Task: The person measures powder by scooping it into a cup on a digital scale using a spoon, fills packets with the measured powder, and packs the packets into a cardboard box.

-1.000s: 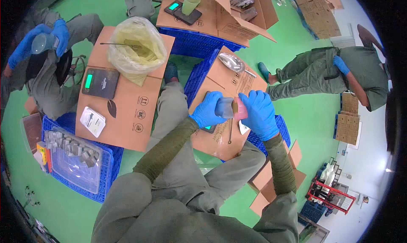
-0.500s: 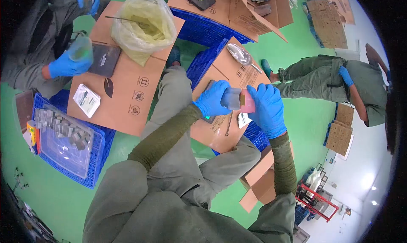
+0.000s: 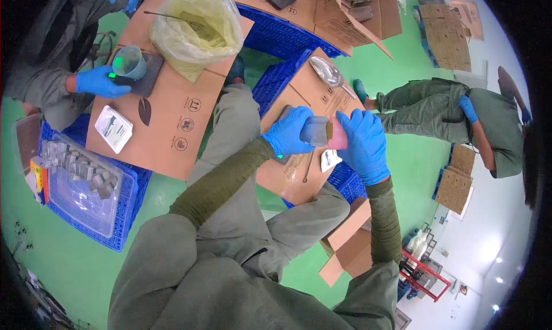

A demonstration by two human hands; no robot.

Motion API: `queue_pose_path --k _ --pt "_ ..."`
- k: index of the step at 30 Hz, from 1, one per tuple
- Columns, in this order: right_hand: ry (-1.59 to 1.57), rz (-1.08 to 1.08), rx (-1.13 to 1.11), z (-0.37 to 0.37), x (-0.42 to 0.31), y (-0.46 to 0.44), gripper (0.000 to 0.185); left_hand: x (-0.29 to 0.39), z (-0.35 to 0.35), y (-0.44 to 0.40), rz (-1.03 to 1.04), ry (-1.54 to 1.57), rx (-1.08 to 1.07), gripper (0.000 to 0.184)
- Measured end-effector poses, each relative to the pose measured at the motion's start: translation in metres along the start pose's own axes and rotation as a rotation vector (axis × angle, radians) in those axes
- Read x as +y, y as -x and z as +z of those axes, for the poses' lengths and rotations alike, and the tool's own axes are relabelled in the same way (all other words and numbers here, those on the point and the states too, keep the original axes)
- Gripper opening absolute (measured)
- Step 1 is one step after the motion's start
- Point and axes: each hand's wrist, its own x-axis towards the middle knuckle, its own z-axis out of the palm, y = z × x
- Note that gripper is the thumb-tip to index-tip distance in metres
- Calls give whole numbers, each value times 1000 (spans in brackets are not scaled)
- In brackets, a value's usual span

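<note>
Both my hands wear blue gloves above a small cardboard-topped surface. My left hand (image 3: 290, 131) is closed round a clear pouch or cup (image 3: 314, 131) lying on its side. A pink cup (image 3: 336, 134) is in my right hand (image 3: 363, 143), its mouth against the clear one's; a brownish band shows where they meet. What is inside them I cannot make out. Beneath and beside the hands are a metal scoop (image 3: 326, 72), a thin long-handled spoon (image 3: 309, 168), a white label packet (image 3: 329, 159) and a mostly hidden dark scale.
On the left cardboard top (image 3: 167, 123) stand a bag of yellowish powder (image 3: 198, 31), a scale and white labels (image 3: 113, 128). A co-worker's gloved hand (image 3: 102, 82) is by a cup (image 3: 131, 63). Another person (image 3: 448, 111) stands right. Blue crates and an open box (image 3: 351, 243) are nearby.
My hands keep hold of both cups, which remain mouth to mouth. The view has shifted. The co-worker at left has moved a cup from their lap onto the scale.
</note>
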Motion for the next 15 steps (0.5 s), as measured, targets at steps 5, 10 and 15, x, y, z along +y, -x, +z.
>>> queue_pose_path --k 5,10,15 --pt "-13 -1 2 -5 -1 -1 63 6 -4 -2 -26 3 -19 80" --pt "-16 -12 1 -6 -3 -1 65 6 -4 -3 -48 -17 -46 81" --pt "51 -52 -18 -5 -3 -5 63 1 -2 -2 -25 -6 -32 83"
